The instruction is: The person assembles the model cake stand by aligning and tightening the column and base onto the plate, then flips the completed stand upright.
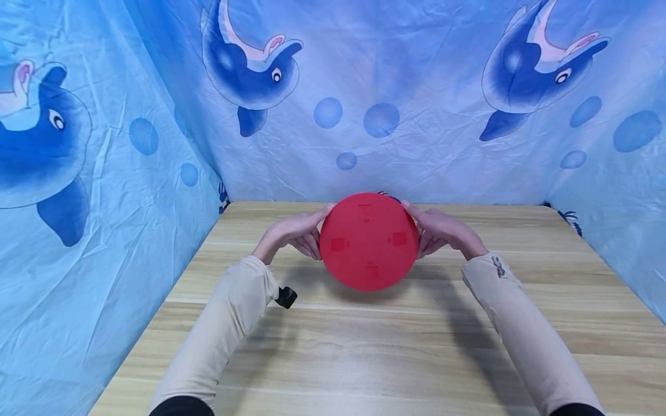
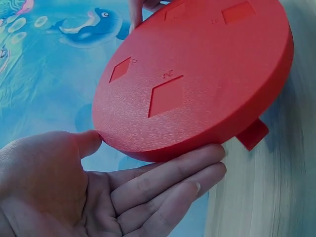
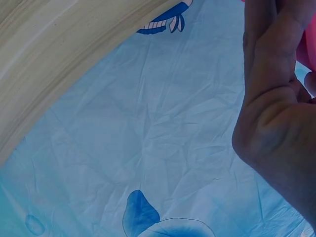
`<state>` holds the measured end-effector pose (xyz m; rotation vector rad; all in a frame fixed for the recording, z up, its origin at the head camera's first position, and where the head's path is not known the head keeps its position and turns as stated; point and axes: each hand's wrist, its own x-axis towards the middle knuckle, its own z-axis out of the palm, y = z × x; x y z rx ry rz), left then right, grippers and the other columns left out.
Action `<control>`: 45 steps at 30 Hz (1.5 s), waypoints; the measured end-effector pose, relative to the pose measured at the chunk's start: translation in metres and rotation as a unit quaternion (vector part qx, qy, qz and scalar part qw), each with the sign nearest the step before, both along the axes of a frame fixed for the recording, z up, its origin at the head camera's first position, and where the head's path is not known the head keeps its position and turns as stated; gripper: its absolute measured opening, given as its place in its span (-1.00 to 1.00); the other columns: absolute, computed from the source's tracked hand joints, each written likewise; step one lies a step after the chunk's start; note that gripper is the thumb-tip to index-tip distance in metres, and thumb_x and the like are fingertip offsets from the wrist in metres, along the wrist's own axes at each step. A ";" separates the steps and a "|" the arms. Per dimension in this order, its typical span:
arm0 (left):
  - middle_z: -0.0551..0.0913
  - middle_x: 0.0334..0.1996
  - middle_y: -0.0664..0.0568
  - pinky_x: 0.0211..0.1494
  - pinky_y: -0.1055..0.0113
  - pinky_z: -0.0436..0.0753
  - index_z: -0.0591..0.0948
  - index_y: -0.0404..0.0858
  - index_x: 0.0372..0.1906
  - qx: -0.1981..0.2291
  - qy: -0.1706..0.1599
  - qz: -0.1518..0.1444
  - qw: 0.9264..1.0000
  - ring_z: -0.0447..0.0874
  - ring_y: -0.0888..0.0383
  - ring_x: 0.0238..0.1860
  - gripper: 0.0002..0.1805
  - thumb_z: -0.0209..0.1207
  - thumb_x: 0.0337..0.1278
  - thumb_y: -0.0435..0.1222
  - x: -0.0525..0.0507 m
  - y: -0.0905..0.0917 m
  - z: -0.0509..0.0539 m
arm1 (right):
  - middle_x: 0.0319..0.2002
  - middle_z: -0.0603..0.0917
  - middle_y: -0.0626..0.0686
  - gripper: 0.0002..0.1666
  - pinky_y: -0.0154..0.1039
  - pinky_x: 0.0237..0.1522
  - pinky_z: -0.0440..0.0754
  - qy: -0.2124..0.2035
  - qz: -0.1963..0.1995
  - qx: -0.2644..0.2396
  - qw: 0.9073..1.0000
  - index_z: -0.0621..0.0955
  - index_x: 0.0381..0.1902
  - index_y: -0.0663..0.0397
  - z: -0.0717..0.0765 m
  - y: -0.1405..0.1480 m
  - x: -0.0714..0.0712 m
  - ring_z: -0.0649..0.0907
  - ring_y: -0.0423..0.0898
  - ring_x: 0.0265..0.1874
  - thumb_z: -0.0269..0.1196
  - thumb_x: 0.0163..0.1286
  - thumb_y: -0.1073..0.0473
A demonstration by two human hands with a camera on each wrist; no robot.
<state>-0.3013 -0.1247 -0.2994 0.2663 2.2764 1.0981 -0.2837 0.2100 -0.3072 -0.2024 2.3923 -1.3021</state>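
Note:
A red round disc (image 1: pixel 370 245) is held tilted above the table, with its flat face toward the head camera. Several square recesses with small marks are set into that face. My left hand (image 1: pixel 300 231) pinches the disc's left rim, thumb at the upper edge and fingers beneath. On the opposite rim, my right hand (image 1: pixel 441 230) grips in much the same way. In the left wrist view the red disc (image 2: pixel 197 84) shows a thick edge and a small red tab (image 2: pixel 253 134) jutting from its far side. The right wrist view catches only a sliver of it beyond the right hand (image 3: pixel 276 108).
A wood-grain table (image 1: pixel 354 352) lies beneath the hands. Blue cloth (image 1: pixel 426 162) printed with dolphins and bubbles hangs behind and along both sides. A small black object (image 1: pixel 286 297) juts out at the left wrist. Dark shadows of the arms and disc fall on the tabletop.

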 end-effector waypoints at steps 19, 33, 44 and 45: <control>0.73 -0.57 -0.19 -0.36 0.28 0.77 0.70 -0.46 -0.28 0.037 0.020 0.049 0.998 0.78 0.06 -0.53 -0.25 -0.17 0.65 0.12 -0.005 0.004 -0.012 | -0.57 0.73 0.17 -0.20 -0.27 -0.48 0.70 -0.002 -0.018 0.025 1.000 0.72 -0.24 0.33 -0.008 0.004 -0.011 0.77 -0.01 -0.58 -0.05 0.64 -0.30; 0.68 -0.68 -0.08 -0.40 0.32 0.76 0.67 -0.40 -0.40 0.054 0.054 0.069 0.995 0.71 0.15 -0.63 -0.36 -0.13 0.68 -0.02 -0.010 0.006 -0.031 | -0.63 0.69 0.11 -0.29 -0.36 -0.59 0.49 0.008 -0.011 0.016 1.000 0.68 -0.48 0.14 -0.029 0.011 -0.020 0.62 -0.14 -0.64 -0.08 0.68 -0.20; 0.66 -0.69 -0.07 -0.44 0.35 0.74 0.67 -0.37 -0.46 0.060 0.066 0.096 0.991 0.69 0.18 -0.64 -0.40 -0.07 0.65 -0.06 -0.013 0.008 -0.036 | -0.65 0.69 0.07 -0.35 -0.39 -0.58 0.49 0.005 -0.032 -0.007 0.999 0.67 -0.45 0.11 -0.039 0.010 -0.024 0.61 -0.18 -0.66 -0.06 0.68 -0.17; 0.66 -0.69 -0.07 -0.44 0.35 0.74 0.67 -0.38 -0.46 0.060 0.068 0.097 0.991 0.69 0.18 -0.65 -0.40 -0.07 0.65 -0.06 -0.013 0.008 -0.036 | -0.65 0.69 0.07 -0.35 -0.39 -0.58 0.49 0.005 -0.032 -0.009 0.999 0.67 -0.45 0.11 -0.039 0.010 -0.024 0.61 -0.18 -0.66 -0.06 0.68 -0.17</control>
